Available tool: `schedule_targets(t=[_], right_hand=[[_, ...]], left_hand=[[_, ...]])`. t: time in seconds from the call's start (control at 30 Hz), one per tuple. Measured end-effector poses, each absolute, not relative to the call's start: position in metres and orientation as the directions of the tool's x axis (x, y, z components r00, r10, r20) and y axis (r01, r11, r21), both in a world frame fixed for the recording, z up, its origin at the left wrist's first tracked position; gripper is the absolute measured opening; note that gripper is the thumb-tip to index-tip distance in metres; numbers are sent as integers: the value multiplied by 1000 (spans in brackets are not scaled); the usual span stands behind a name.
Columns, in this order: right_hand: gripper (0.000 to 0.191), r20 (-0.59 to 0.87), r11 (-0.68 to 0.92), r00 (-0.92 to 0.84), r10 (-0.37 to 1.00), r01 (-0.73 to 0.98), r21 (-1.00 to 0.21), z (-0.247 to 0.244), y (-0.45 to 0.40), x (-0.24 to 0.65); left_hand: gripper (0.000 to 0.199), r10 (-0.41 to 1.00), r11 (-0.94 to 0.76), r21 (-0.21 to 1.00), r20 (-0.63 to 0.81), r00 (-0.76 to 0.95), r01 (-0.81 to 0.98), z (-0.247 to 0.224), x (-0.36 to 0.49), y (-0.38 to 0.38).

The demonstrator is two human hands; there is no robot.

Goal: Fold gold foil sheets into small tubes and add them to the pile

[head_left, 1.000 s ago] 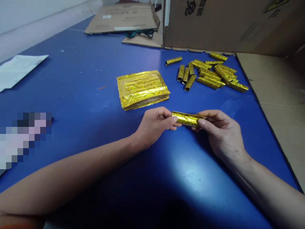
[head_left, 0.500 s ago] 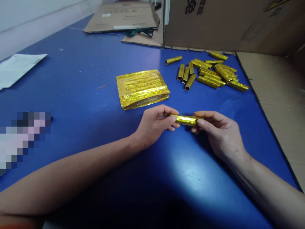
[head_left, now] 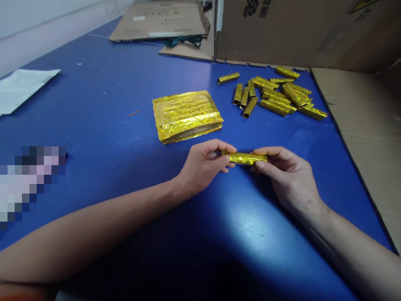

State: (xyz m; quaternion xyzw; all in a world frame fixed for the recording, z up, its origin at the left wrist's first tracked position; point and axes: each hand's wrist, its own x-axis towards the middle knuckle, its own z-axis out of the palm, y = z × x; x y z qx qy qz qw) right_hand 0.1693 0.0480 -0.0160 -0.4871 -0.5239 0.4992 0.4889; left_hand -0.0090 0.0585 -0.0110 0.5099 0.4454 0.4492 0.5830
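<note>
Between my two hands is a small roll of gold foil paper (head_left: 243,158), held roughly level just above the blue table. My left hand (head_left: 205,165) pinches its left end between thumb and fingers. At the right end, my right hand (head_left: 286,173) grips it the same way, thumb in front. Some fingertips are hidden behind the roll. Just beyond my left hand lies a stack of gold foil sheets (head_left: 188,115). Farther right is a loose pile of gold foil rolls (head_left: 275,102), several of them with open ends showing.
A large cardboard box (head_left: 282,33) stands at the back right, with a cardboard flap (head_left: 360,125) along the right edge. Flattened cardboard (head_left: 163,19) and a dark green ribbon (head_left: 183,41) lie at the back. White paper (head_left: 25,88) and a blurred-out object (head_left: 34,179) are at left.
The gold roll has turned slightly in my fingers, and its two ends now show more past my fingertips. My right thumb has shifted a little left and down.
</note>
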Motion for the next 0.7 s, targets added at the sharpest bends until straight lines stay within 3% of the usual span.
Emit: schedule_targets(t=[0.37, 0.7], right_hand=[[12, 15, 16, -45, 999, 12, -1000, -12, 48, 167], [24, -6, -8, -80, 997, -28, -1000, -14, 46, 166]], left_hand=[[12, 974, 56, 998, -45, 223, -43, -12, -10, 56], [13, 975, 74, 993, -53, 218, -92, -14, -10, 57]])
